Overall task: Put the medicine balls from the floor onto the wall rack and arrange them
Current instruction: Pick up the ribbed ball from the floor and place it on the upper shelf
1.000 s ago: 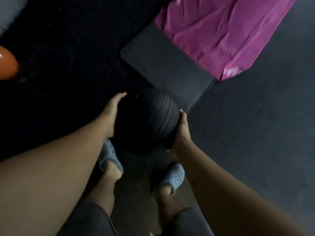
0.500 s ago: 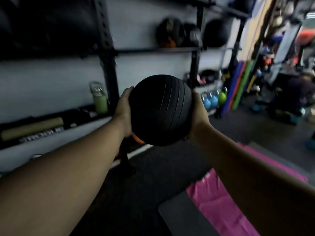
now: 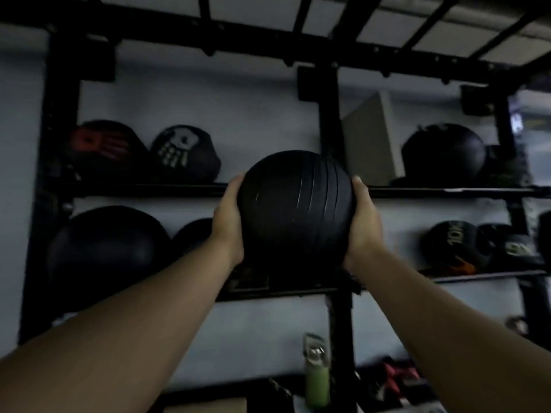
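The black ball (image 3: 295,208) sits mid-frame, raised in front of the rack (image 3: 328,120), level with the gap between its two shelves. The left hand (image 3: 228,226) and right hand (image 3: 362,222) press flat against opposite sides, fingers spread wide. A weight this round probably needs that two-sided squeeze. Other balls (image 3: 185,153) already fill the upper left.

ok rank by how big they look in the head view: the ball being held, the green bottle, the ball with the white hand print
1. Held ball, though it is nearest the camera.
2. White hand print ball.
3. Green bottle.
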{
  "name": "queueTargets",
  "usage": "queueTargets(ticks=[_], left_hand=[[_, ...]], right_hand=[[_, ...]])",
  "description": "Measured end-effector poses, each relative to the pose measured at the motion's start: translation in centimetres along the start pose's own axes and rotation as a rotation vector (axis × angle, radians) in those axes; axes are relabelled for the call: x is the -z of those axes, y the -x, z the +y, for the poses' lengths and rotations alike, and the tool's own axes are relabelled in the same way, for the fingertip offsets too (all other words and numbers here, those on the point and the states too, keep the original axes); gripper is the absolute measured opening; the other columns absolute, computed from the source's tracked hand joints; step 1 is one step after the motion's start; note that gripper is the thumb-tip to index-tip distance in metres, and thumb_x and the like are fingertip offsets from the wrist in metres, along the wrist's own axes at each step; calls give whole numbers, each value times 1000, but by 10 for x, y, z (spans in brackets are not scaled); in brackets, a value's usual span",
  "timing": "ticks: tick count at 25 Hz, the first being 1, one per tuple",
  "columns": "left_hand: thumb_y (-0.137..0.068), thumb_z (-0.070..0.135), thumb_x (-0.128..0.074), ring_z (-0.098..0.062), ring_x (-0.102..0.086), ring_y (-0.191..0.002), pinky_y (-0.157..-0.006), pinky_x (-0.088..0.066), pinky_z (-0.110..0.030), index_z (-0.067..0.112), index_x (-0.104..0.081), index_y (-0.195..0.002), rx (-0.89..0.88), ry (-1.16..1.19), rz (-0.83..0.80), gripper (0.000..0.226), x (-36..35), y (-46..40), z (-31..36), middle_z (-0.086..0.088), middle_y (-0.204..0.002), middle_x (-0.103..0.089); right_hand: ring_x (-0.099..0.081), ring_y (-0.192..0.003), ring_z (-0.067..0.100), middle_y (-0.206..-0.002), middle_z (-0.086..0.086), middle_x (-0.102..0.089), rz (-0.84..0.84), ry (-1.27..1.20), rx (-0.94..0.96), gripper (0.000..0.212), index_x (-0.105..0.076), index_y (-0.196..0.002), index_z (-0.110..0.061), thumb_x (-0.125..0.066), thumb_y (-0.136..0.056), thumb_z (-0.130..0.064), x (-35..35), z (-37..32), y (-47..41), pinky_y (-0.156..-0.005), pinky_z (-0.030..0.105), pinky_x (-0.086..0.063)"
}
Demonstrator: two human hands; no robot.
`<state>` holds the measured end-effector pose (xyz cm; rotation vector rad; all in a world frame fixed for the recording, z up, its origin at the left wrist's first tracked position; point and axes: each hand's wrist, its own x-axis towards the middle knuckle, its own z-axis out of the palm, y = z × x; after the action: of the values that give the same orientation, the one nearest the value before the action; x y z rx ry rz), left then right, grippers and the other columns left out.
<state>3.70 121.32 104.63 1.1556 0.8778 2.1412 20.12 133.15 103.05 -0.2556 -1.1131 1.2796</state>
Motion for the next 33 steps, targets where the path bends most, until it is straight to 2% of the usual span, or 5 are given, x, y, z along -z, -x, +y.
queueTargets(ticks=[12,17,24,29,33], left_hand=[[-91,62,-70,-34,-75,-119,-107,-60,-47,18,-82,-129,-302,-18,88,59,28,-263,10,-12,-126,-82],[-74,68,-76,-37,-78,-114,-105,-62,-56,22,-84,-124,-398,-14,159,68,27,-387,6,-12,-122,-84],[-84,43,-77,-36,-78,-116,-105,-63,-53,16,-87,-108,-648,-151,211,38,44,-488,13,-11,-116,-84],[-96,26,-76,-23,-74,-121,-113,-57,-40,28,-80,-87,-907,-384,192,10,42,-512,10,2,-106,-80],[-102,27,-73,-11,-73,-110,-100,-56,-23,22,-81,-101,-982,-570,215,10,41,-520,11,9,-101,-77]], right_hand=[[-76,-113,33,-122,5,-81,-223,-139,149,78,-79,-126,-26,-70,-67,-76,-129,68,-254,-101,52,-61],[-76,-109,30,-119,6,-80,-267,-167,232,52,-77,-126,-20,-62,-94,-58,-168,89,-376,-100,48,-62],[-75,-108,32,-108,14,-80,-226,-185,479,34,-81,-100,-10,-66,-85,-36,-221,129,-465,-102,52,-60],[-68,-94,7,-100,-4,-75,-264,-14,709,12,-77,-89,-31,-66,-90,-35,-231,133,-483,-86,24,-54],[-68,-101,10,-103,-7,-73,-249,135,772,13,-74,-90,-35,-63,-95,-41,-237,138,-496,-97,33,-57]])
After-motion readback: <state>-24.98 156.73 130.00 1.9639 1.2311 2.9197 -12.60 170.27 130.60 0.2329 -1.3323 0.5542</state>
